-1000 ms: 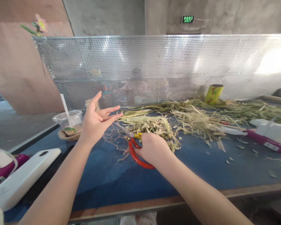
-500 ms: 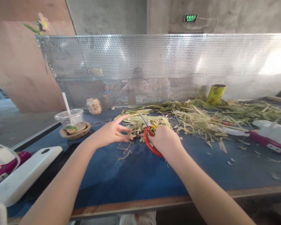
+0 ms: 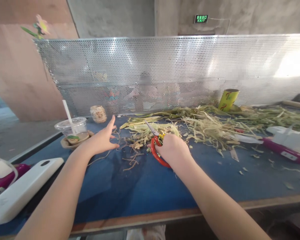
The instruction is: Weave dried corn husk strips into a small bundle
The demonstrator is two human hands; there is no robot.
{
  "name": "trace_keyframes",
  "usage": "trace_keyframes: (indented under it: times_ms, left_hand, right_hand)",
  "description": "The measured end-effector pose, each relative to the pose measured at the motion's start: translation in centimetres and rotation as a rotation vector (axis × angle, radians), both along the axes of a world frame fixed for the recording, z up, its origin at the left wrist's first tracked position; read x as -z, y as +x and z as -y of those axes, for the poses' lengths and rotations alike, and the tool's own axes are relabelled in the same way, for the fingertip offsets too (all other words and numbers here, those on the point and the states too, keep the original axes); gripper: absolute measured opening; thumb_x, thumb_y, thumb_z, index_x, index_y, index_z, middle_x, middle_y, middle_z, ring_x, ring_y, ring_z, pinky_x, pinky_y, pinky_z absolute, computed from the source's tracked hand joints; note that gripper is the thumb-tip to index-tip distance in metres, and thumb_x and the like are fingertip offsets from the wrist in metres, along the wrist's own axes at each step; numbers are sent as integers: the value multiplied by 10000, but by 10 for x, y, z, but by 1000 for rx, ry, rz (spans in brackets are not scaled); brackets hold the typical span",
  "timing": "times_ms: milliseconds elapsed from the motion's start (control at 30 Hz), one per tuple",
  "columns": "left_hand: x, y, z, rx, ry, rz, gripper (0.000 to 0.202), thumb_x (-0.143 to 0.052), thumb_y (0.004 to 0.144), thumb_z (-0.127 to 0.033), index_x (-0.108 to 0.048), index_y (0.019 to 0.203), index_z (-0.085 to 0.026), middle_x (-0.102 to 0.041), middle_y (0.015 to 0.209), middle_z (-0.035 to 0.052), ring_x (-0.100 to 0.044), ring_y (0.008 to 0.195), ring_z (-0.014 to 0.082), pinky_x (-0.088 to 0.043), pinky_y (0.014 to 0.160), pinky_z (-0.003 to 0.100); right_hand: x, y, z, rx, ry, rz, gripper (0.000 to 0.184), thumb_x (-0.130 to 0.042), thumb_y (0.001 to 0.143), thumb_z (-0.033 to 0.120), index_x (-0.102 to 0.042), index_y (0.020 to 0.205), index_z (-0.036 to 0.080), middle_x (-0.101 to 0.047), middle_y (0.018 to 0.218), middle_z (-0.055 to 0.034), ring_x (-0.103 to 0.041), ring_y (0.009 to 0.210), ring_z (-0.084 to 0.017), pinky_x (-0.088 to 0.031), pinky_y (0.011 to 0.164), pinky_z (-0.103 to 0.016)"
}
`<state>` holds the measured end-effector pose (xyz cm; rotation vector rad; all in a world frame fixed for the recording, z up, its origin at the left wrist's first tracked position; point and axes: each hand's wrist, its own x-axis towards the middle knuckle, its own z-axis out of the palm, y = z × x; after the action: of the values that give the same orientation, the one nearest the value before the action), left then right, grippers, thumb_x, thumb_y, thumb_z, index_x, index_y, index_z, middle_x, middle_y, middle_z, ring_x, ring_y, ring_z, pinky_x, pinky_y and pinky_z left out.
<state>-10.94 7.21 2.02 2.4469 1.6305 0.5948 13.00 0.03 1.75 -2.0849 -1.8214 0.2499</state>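
My right hand (image 3: pixel 173 146) is wrapped round a pair of red-handled scissors (image 3: pixel 155 151), whose closed metal blades point up and to the left. Beneath the scissors lies a heap of pale green and straw-coloured dried plant strips (image 3: pixel 145 131); my right fingers are partly hidden among it. To the left, my left hand (image 3: pixel 101 140) hovers over the blue table with fingers spread and nothing in them. Thin brown twine (image 3: pixel 118 133) runs near its fingertips. A few loose brown stringy bits (image 3: pixel 132 161) lie between my hands.
A plastic cup with a straw (image 3: pixel 71 128) and a wound roll of twine (image 3: pixel 98 114) stand at left. Nearer are a white power bank (image 3: pixel 27 190) and a purple power strip (image 3: pixel 20 171). A yellow tube (image 3: pixel 228 100), more husks (image 3: pixel 210 130) and another purple strip (image 3: pixel 285 151) occupy the right. A perforated metal screen (image 3: pixel 127 73) rises behind.
My left hand has moved left, away from the plant heap and the scissors. My right hand keeps hold of the scissors in nearly the same spot. The view has shifted slightly.
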Motion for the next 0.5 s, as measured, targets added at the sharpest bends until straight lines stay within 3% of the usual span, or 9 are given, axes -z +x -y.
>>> trace_keyframes:
  times_ms: [67, 167, 367, 500]
  left_hand:
    - [7, -1, -7, -92, 12, -78, 1189, -729, 564, -347, 54, 1441, -169, -436, 1311, 319, -671, 845, 342, -509, 672, 400]
    - [16, 7, -12, -150, -38, -145, 1143, -671, 608, -287, 106, 1426, -106, -424, 1309, 336, -676, 791, 286, -491, 667, 358]
    - [19, 26, -10, -129, -124, -175, 1071, -563, 619, -105, 157, 1411, -95, -432, 1316, 317, -669, 673, 187, -486, 649, 288]
    - [16, 28, -15, -200, -129, -232, 1083, -572, 578, -67, 104, 1424, -94, -517, 1238, 310, -677, 703, 238, -485, 639, 309]
  right_hand:
    - [0, 0, 1, -7, 0, -6, 231, -552, 739, 383, -631, 678, 175, -614, 578, -70, -652, 634, -236, -453, 517, -280]
    - [0, -1, 3, -8, 4, -13, 275, -562, 734, 435, -628, 691, 172, -627, 602, -84, -655, 649, -240, -459, 526, -283]
    - [-1, -1, 6, -32, 12, -30, 218, -552, 737, 368, -612, 660, 173, -646, 618, -93, -655, 641, -237, -462, 536, -290]
    - [-2, -2, 9, -52, 22, -35, 185, -560, 729, 331, -625, 668, 169, -665, 660, -103, -657, 656, -230, -465, 553, -283]
